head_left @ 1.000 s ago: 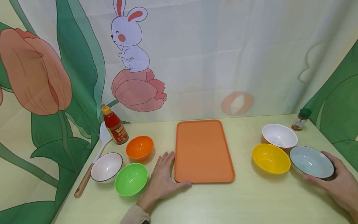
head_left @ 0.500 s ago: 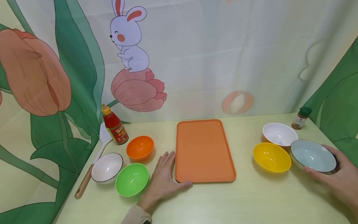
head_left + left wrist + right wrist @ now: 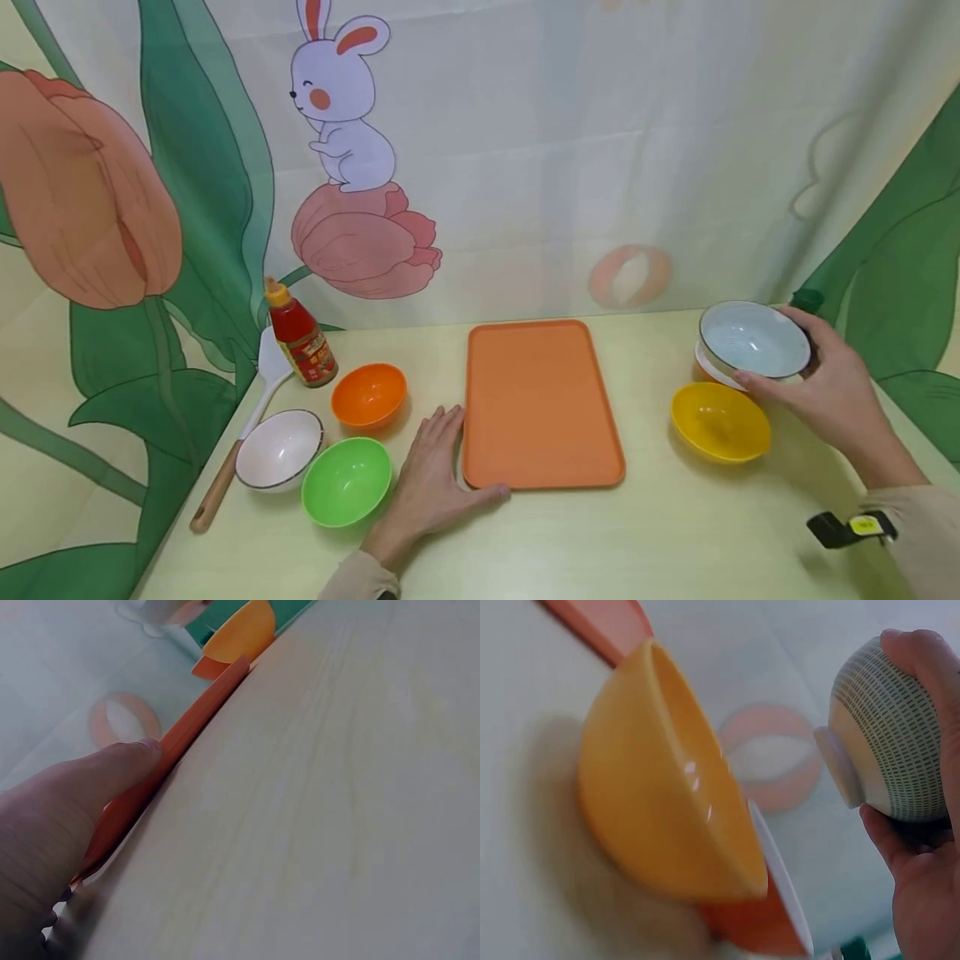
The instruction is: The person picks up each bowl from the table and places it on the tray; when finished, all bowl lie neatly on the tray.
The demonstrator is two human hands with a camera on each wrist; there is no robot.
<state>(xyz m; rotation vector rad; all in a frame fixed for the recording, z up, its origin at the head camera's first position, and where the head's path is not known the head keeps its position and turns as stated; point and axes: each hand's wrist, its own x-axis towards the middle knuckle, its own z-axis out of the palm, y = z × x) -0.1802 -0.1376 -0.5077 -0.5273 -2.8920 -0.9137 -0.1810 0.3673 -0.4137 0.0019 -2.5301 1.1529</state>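
Note:
My right hand (image 3: 832, 379) grips a pale blue bowl (image 3: 753, 340) by its side, held up over a white-lined orange bowl (image 3: 708, 367) that it mostly covers in the head view. In the right wrist view the held bowl (image 3: 889, 735) shows a dotted green outside and a pale foot, raised above the others. A yellow bowl (image 3: 720, 423) stands just in front. At the middle, my left hand (image 3: 435, 479) lies with fingers extended along the left edge of an orange tray (image 3: 543, 408), thumb at its near-left corner. The left wrist view shows that thumb (image 3: 120, 769) against the rim.
Left of the left hand stand a green bowl (image 3: 347, 483), an orange bowl (image 3: 369, 396) and a white dark-rimmed bowl (image 3: 279, 450). Behind them are a red sauce bottle (image 3: 302, 337) and a white spatula with wooden handle (image 3: 217, 483). A green-capped jar (image 3: 807, 300) is partly hidden at back right.
My right hand has lifted the pale blue bowl off the table and carried it back and left, from beside the yellow bowl to over the white-lined bowl. The left hand has stayed at the tray.

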